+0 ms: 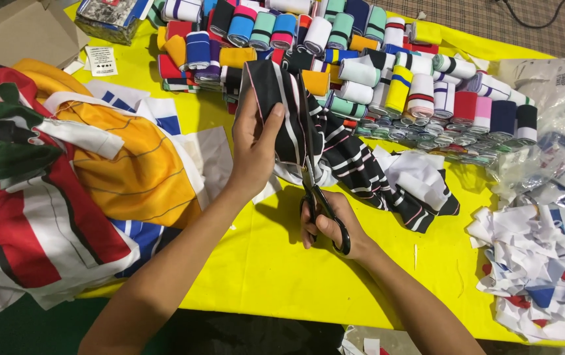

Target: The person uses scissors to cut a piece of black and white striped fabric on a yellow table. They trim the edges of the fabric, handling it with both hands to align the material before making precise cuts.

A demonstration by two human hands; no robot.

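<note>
My left hand (254, 146) grips a piece of black fabric with white and pink stripes (276, 98), holding it up above the yellow table cover (263, 263). My right hand (332, 227) holds black-handled scissors (314, 184) whose blades run up into the striped fabric, close beside the left thumb. More of the same striped fabric (361, 171) trails to the right on the table, lying over white fabric pieces (417, 174).
Several rolled ribbed trims (374, 59) in many colours fill the back of the table. A heap of orange, red, white and green garment panels (66, 171) lies at the left. White and blue scraps (532, 263) and plastic bags (552, 105) sit at the right. A cardboard box (20, 29) stands back left.
</note>
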